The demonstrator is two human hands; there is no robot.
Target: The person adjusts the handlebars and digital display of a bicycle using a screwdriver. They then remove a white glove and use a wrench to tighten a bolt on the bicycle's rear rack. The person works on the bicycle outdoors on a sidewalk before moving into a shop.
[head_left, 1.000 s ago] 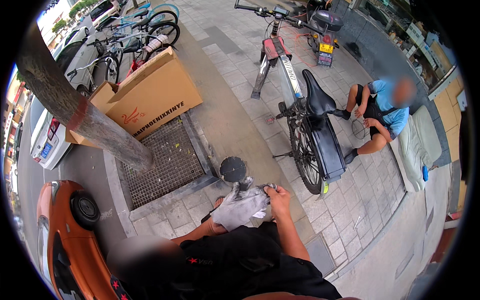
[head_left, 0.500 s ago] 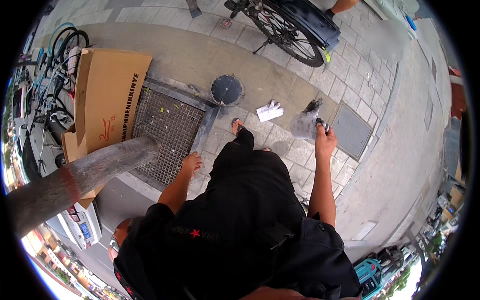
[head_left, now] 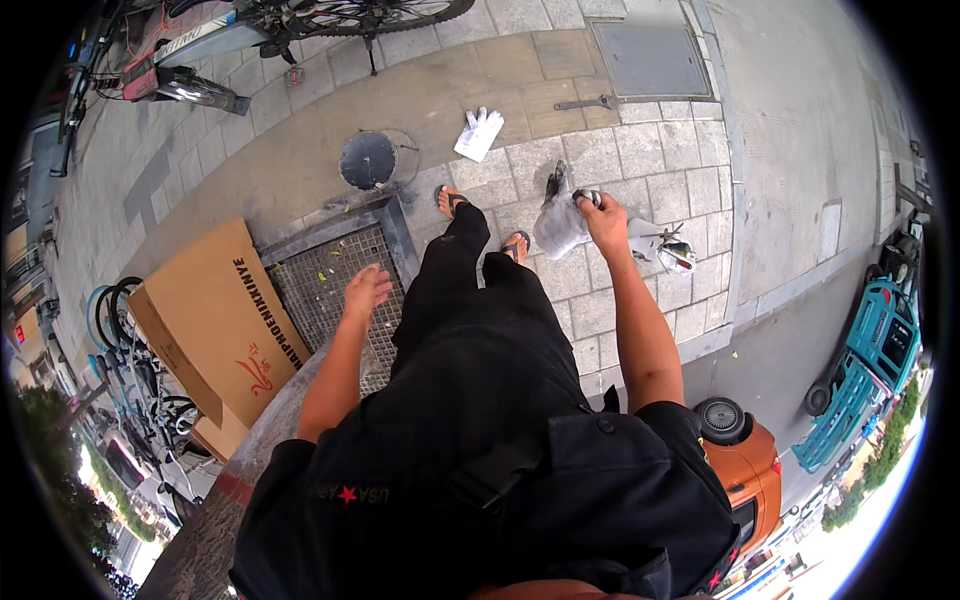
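Note:
My right hand (head_left: 606,224) is closed on a smudged white glove (head_left: 562,222), which hangs from my fingers with its blackened fingertips showing. My left hand (head_left: 367,290) is bare and empty, fingers apart, over the metal tree grate (head_left: 319,272). A white glove (head_left: 478,138) lies on the pavement beyond my feet, beside a dark bucket (head_left: 367,160) with a wire handle. A long wrench (head_left: 583,104) lies farther off. Just right of my right hand, some pale, lumpy items with sticking-out pieces (head_left: 674,254) are on the paving, too unclear to name.
A bicycle (head_left: 200,40) stands at the upper left. A large cardboard box (head_left: 200,315) and more bikes (head_left: 120,350) are at left, with a tree trunk (head_left: 210,510) close by me. A flat cover (head_left: 650,62) sits in the pavement. An orange car (head_left: 750,480) and a teal vehicle (head_left: 870,360) are at lower right.
A second ago my left hand wore the glove; now it is bare and my right hand carries the glove off to the right. My view has tipped down and turned.

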